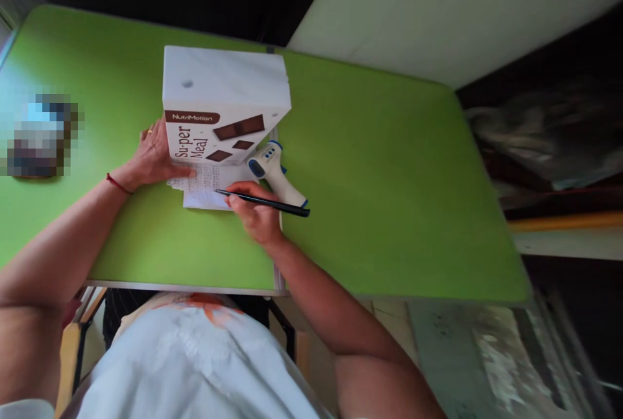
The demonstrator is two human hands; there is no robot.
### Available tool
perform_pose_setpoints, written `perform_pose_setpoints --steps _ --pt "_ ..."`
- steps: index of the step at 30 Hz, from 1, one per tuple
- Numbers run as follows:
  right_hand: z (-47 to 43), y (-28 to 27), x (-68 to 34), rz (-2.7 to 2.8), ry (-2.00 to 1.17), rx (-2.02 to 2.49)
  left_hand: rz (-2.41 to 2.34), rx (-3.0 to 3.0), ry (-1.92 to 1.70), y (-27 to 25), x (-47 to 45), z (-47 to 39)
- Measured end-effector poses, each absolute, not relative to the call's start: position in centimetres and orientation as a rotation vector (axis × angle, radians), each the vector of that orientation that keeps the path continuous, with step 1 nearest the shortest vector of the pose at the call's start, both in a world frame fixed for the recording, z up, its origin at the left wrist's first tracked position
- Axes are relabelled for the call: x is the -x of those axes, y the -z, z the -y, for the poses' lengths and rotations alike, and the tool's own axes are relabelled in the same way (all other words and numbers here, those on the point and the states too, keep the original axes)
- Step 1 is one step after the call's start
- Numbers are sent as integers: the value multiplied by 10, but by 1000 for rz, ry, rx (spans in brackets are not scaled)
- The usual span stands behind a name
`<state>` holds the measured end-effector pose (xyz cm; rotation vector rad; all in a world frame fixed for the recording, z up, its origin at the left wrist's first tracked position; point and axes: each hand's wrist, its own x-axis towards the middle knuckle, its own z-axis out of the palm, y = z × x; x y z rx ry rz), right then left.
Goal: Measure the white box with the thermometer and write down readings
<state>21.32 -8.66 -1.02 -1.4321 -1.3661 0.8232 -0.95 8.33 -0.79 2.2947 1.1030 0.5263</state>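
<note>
Black, the pen (280, 205) is pinched in the right hand (256, 215), its tip at the written paper (207, 191) just in front of the white box (224, 85). Beside the box's left, the left hand (156, 152) lays its thumb on the paper; whether it grips anything, I cannot tell.

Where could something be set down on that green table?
Widest: the green table right of the thermometer. Smaller: between the blurred object and the white box. Crowded: the middle, where box, thermometer, paper, pen, left hand and right hand bunch together.
</note>
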Motion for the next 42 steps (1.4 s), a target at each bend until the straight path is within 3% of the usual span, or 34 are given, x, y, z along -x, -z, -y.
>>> perform_pose_setpoints --steps 10,42 --pt "83 18 -209 1425 -627 1586 -1072 -2383 -396 5 9 -83" --pt "82 15 -208 1501 -666 1535 -1015 -2230 -504 7 11 -83"
